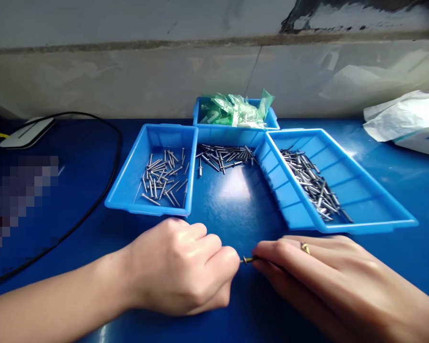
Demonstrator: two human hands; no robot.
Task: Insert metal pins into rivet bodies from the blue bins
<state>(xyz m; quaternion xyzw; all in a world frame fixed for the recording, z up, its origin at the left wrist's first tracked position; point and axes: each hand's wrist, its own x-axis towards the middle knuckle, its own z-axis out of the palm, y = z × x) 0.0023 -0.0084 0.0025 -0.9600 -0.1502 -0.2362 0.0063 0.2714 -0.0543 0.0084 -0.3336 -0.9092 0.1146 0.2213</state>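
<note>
A small metal rivet (247,260) lies level between my two hands, over the blue tabletop. My left hand (186,267) is curled into a fist, palm down, with the rivet's thin end at its fingers. The rivet's other end is pinched between the thumb and fingertips of my right hand (329,271), which wears a ring. Beyond my left hand is a blue tray (128,193) of screws (160,176). Past my right hand stands a blue tray (375,195) with rivets (312,183). More rivets (225,156) lie on the table between these trays.
A third blue tray (271,119) at the back holds green plastic bags (232,110) against the wall. Black cable (116,166) curves along the left, beside a white flat device (26,133). White crumpled wrapping (403,116) lies at the back right.
</note>
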